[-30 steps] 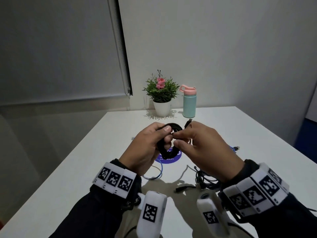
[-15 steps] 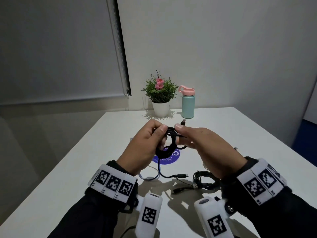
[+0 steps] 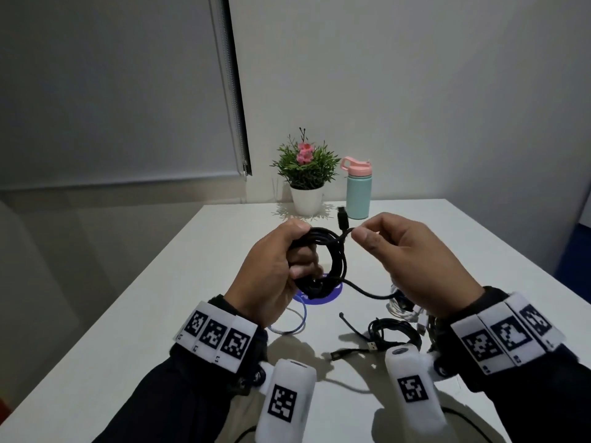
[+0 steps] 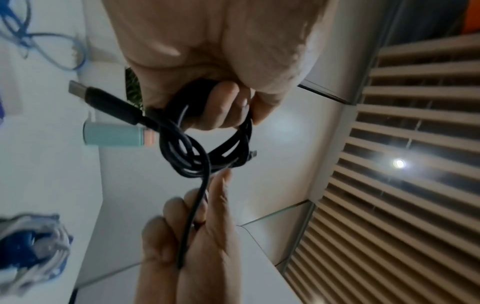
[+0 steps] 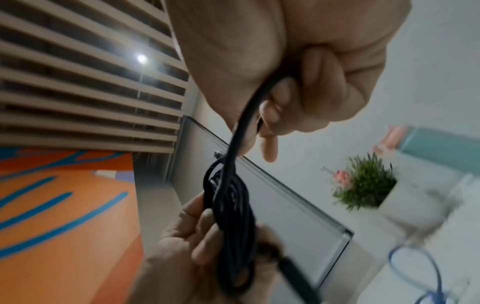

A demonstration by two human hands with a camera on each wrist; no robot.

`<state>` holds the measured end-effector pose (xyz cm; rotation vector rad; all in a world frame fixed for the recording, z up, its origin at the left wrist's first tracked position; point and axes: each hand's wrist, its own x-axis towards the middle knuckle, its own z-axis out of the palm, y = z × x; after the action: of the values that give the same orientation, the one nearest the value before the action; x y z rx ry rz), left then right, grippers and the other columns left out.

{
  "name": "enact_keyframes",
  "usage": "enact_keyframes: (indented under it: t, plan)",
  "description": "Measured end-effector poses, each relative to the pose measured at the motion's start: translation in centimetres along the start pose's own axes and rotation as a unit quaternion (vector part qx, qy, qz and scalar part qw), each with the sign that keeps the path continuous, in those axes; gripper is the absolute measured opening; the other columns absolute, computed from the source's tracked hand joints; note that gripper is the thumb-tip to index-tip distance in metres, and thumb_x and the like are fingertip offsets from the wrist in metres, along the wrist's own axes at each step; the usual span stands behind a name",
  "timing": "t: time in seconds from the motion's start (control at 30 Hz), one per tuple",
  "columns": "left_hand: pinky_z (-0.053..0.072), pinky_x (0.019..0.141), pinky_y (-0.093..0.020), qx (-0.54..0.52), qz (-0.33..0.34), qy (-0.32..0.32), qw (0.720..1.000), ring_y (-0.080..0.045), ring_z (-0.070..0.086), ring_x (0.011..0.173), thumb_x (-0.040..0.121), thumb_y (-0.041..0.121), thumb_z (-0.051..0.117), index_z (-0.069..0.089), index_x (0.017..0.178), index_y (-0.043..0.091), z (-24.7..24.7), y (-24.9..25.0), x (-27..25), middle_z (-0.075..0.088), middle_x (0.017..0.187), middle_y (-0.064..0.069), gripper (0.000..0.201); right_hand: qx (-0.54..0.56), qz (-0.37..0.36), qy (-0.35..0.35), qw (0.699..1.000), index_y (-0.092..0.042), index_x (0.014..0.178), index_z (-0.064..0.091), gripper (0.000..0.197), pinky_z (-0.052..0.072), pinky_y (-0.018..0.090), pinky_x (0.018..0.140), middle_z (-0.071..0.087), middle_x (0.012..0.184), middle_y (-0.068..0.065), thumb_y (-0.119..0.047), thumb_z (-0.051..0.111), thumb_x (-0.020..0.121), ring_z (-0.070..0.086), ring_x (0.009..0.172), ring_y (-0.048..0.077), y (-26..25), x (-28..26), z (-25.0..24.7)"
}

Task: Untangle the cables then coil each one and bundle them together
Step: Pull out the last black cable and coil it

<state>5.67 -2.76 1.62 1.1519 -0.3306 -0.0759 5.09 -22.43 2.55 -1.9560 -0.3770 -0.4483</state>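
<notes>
At centre frame above the white table (image 3: 134, 314), the left hand (image 3: 271, 276) is wrapping its grip around a coiled black cable (image 3: 332, 260), while the right hand (image 3: 412, 260) is pinching the cable's loose strand beside the coil.

White counter (image 3: 134, 314) running away to the far wall. At the far edge, a potted plant (image 3: 306, 180) with pink flowers, and just right of it a teal bottle (image 3: 358, 193) with a pink lid, both upright. Mid-counter, a round purple sticker (image 3: 323, 295), partly hidden. Left of centre, a loop of light blue cable (image 3: 295, 327). On the near right, a coiled black cable (image 3: 393, 330) with loose plug ends, and beside it, farther right, a white cable bundle (image 3: 404, 310).
</notes>
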Motion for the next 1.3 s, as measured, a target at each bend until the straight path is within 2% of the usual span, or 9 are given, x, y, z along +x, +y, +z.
enact_keyframes:
  t: [0.1, 0.2, 0.4, 0.57, 0.73, 0.9, 1.0, 1.1, 1.3]
  plan:
    - [0.043, 0.057, -0.028, 0.013, -0.038, -0.054, 0.998, -0.014, 0.021, 0.049, 0.094, 0.040, 0.062, 0.064, 0.075, 0.013, 0.6, -0.2, -0.6, 0.032, 0.057, 0.002, 0.033, 0.178, 0.055, -0.069, 0.980, -0.016, 0.082, 0.069, 0.023, 0.042, 0.026, 0.054, 0.036, 0.051, -0.008, -0.036, 0.063, 0.092, 0.031, 0.047, 0.010, 0.0, -0.2, 0.5]
    - [0.045, 0.065, -0.027, 0.056, -0.038, -0.102, 0.993, -0.023, 0.044, 0.063, 0.089, 0.043, 0.061, 0.057, 0.108, -0.005, 1.3, -0.6, -1.0, 0.045, 0.075, -0.016, 0.051, 0.339, 0.110, -0.131, 0.925, -0.019, 0.082, 0.068, 0.014, 0.049, 0.024, 0.051, 0.041, 0.060, 0.000, -0.032, 0.065, 0.086, 0.038, 0.046, 0.009, -0.6, -0.6, 1.0]
    - [0.045, 0.061, -0.022, 0.125, 0.001, -0.104, 0.987, -0.011, 0.050, 0.058, 0.095, 0.033, 0.061, 0.051, 0.103, 0.005, 0.8, -0.6, -0.8, 0.049, 0.083, -0.017, 0.030, 0.341, 0.115, -0.117, 0.926, -0.017, 0.087, 0.067, 0.014, 0.050, 0.026, 0.051, 0.055, 0.069, 0.001, -0.025, 0.059, 0.096, 0.047, 0.050, 0.011, -0.5, -0.3, 0.7]
    - [0.053, 0.082, -0.030, 0.126, 0.009, -0.129, 0.984, -0.016, 0.054, 0.081, 0.099, 0.020, 0.055, 0.064, 0.126, 0.014, 0.2, 0.0, -0.7, 0.066, 0.097, -0.004, 0.028, 0.350, 0.108, -0.102, 0.925, -0.018, 0.084, 0.068, 0.019, 0.049, 0.029, 0.051, 0.056, 0.070, 0.001, -0.024, 0.056, 0.098, 0.051, 0.051, 0.012, -0.5, -0.2, 0.8]
    - [0.049, 0.070, -0.021, 0.109, 0.014, -0.123, 0.986, -0.028, 0.043, 0.086, 0.103, 0.011, 0.045, 0.068, 0.122, 0.022, 0.3, 0.0, -0.7, 0.056, 0.098, -0.014, 0.032, 0.342, 0.121, -0.103, 0.926, -0.017, 0.083, 0.070, 0.019, 0.050, 0.029, 0.052, 0.058, 0.070, 0.002, -0.023, 0.058, 0.097, 0.054, 0.053, 0.013, -0.2, -0.1, 0.6]
    - [0.046, 0.062, -0.022, 0.105, 0.012, -0.112, 0.988, -0.012, 0.052, 0.063, 0.089, 0.023, 0.060, 0.065, 0.087, 0.028, 0.7, -0.3, -0.8, 0.053, 0.077, -0.002, 0.008, 0.344, 0.143, -0.075, 0.925, -0.009, 0.088, 0.071, 0.018, 0.052, 0.024, 0.054, 0.040, 0.061, -0.002, -0.027, 0.067, 0.088, 0.038, 0.046, 0.010, 0.1, 0.1, 0.3]
    - [0.047, 0.067, -0.026, 0.158, 0.026, -0.121, 0.980, -0.014, 0.057, 0.064, 0.088, 0.025, 0.065, 0.063, 0.082, 0.028, 0.6, -0.8, -0.9, 0.058, 0.072, -0.002, 0.008, 0.370, 0.141, -0.090, 0.914, -0.008, 0.088, 0.069, 0.017, 0.027, 0.019, 0.038, 0.028, 0.062, -0.002, -0.024, 0.068, 0.088, 0.021, 0.048, 0.010, -0.1, 0.0, -0.1]
    - [0.049, 0.070, -0.033, 0.168, 0.010, -0.136, 0.976, -0.018, 0.062, 0.061, 0.085, 0.018, 0.064, 0.056, 0.070, 0.025, 0.5, -0.5, -0.9, 0.057, 0.065, -0.003, 0.019, 0.285, 0.109, -0.091, 0.948, -0.005, 0.086, 0.069, 0.022, 0.014, 0.023, 0.042, 0.024, 0.057, 0.001, -0.027, 0.070, 0.085, 0.014, 0.049, 0.014, -0.2, -0.1, -0.2]
    - [0.029, 0.052, -0.021, 0.212, 0.024, -0.120, 0.970, -0.010, 0.033, 0.051, 0.075, 0.017, 0.061, 0.037, 0.066, 0.029, 1.6, -0.8, -1.2, 0.036, 0.058, 0.008, 0.028, 0.156, 0.045, -0.047, 0.986, -0.011, 0.083, 0.075, 0.021, 0.023, 0.019, 0.038, 0.036, 0.042, -0.011, -0.032, 0.073, 0.085, 0.023, 0.038, 0.010, -0.2, -0.2, -0.3]
